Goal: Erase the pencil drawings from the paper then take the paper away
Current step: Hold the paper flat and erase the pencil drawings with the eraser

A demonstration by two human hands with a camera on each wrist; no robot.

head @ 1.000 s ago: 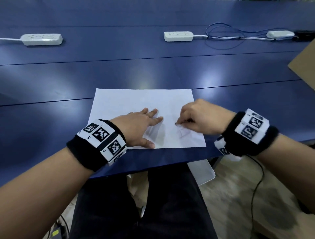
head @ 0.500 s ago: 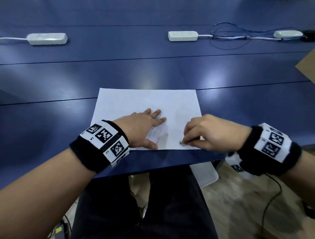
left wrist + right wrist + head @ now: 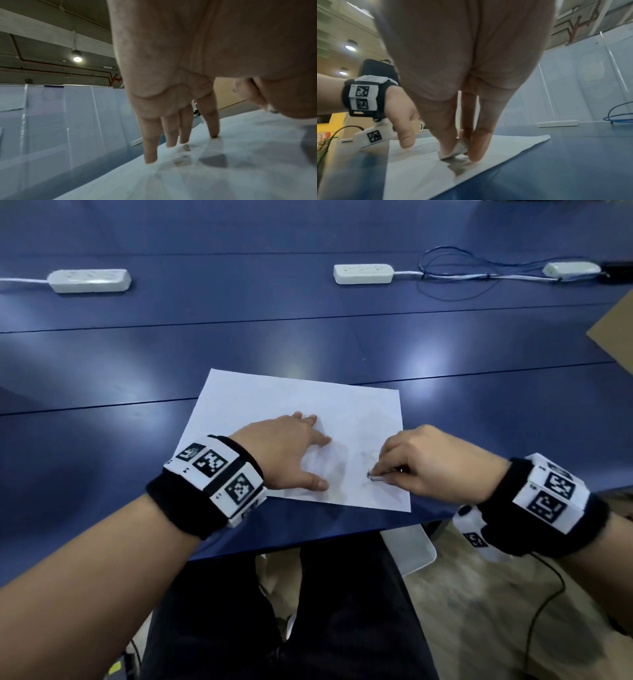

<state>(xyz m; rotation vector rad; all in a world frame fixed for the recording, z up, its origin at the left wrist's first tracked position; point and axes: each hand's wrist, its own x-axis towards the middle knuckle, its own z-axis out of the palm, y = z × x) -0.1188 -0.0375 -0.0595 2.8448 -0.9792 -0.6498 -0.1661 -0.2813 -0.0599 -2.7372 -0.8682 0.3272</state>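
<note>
A small white eraser (image 3: 453, 150), pinched between the thumb and fingertips of the right hand (image 3: 431, 465), presses against the near right part of a white sheet of paper (image 3: 274, 402), where faint pencil marks (image 3: 368, 455) can just be made out beside it. The left hand (image 3: 284, 453) lies flat just to its left, fingers (image 3: 150, 142) straight and spread, pinning the sheet to the blue table (image 3: 102, 440) near its front edge. The paper sits slightly askew, its near right corner close to the table's lip. Far across the table lie three white power strips (image 3: 363, 273) and a loop of blue cable (image 3: 455, 278); a brown cardboard edge (image 3: 616, 333) shows at far right. The erasing step appears to be in hand, with traces left. The next move likely calls for more short strokes under steady hold-down, before the sheet can be lifted away.
</note>
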